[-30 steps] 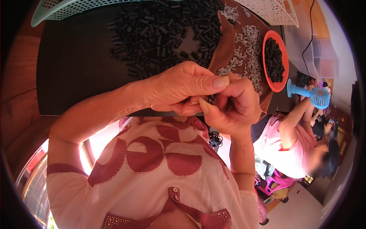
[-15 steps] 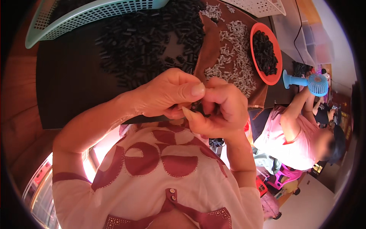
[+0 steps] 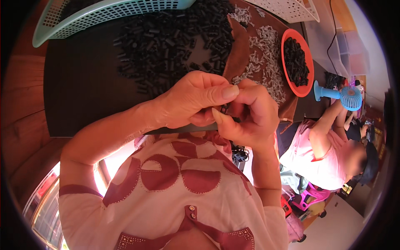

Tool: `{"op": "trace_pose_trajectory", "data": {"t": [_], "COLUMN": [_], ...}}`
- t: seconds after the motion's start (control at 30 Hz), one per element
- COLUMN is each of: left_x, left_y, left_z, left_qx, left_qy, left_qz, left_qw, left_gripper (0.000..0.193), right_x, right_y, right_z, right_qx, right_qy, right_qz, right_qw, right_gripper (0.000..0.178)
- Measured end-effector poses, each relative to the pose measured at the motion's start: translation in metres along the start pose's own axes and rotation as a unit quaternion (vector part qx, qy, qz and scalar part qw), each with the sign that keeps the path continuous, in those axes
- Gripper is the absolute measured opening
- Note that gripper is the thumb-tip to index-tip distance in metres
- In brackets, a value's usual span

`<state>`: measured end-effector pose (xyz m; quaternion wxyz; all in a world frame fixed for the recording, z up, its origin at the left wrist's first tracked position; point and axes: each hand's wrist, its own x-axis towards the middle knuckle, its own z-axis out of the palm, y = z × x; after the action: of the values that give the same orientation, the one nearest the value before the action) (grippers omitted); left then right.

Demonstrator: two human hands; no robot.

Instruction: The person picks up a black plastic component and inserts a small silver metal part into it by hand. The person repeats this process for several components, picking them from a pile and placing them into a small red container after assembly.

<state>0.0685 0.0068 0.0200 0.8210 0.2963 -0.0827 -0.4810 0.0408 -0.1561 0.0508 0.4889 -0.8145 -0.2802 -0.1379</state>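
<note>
My left hand (image 3: 198,99) and my right hand (image 3: 255,114) meet above the table's near edge, fingertips pressed together. Between them a bit of a small dark part (image 3: 225,108) shows. The fingers cover most of it, so its exact kind is hidden. Both hands are closed around this spot, the left thumb lying on top against the right index finger. Just beyond them spreads a heap of short black tubular pieces (image 3: 166,50). To its right, small metal springs (image 3: 266,62) lie scattered on a brown cloth (image 3: 238,48).
An orange-red bowl (image 3: 301,90) of black pieces stands right of the springs. A teal basket (image 3: 112,18) is at the far left, a white perforated basket (image 3: 287,10) at the far right. A blue fan (image 3: 351,98) and a seated person (image 3: 314,146) are off to the right.
The whole view has shifted slightly, so table items appear a little further right. Both hands remain pinched together, with only slight finger movement.
</note>
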Motion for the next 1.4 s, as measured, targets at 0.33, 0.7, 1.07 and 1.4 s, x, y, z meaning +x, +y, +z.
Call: {"op": "trace_pose_trajectory", "data": {"t": [0.33,0.7,1.07,1.4], "left_x": [-0.003,0.002,-0.001,0.003], "left_y": [0.0,0.006,0.006,0.006], "left_z": [-0.003,-0.004,0.007,0.012], "left_qx": [-0.004,-0.015,0.142,0.31], "left_qy": [-0.007,0.01,0.018,0.046], "left_qz": [-0.008,-0.048,0.01,0.146], "left_qw": [1.0,0.999,0.99,0.938], "left_gripper": [0.026,0.03,0.038,0.028], "right_x": [-0.006,-0.004,-0.017,-0.01], "right_y": [-0.004,0.001,0.032,0.091], "right_z": [-0.004,-0.001,-0.082,-0.163], "right_qx": [0.007,-0.022,-0.157,-0.208], "right_qy": [0.001,0.027,0.153,0.105], "right_qz": [0.01,-0.053,0.197,0.283], "right_qw": [1.0,0.998,0.956,0.93], "right_gripper": [0.032,0.028,0.026,0.023]}}
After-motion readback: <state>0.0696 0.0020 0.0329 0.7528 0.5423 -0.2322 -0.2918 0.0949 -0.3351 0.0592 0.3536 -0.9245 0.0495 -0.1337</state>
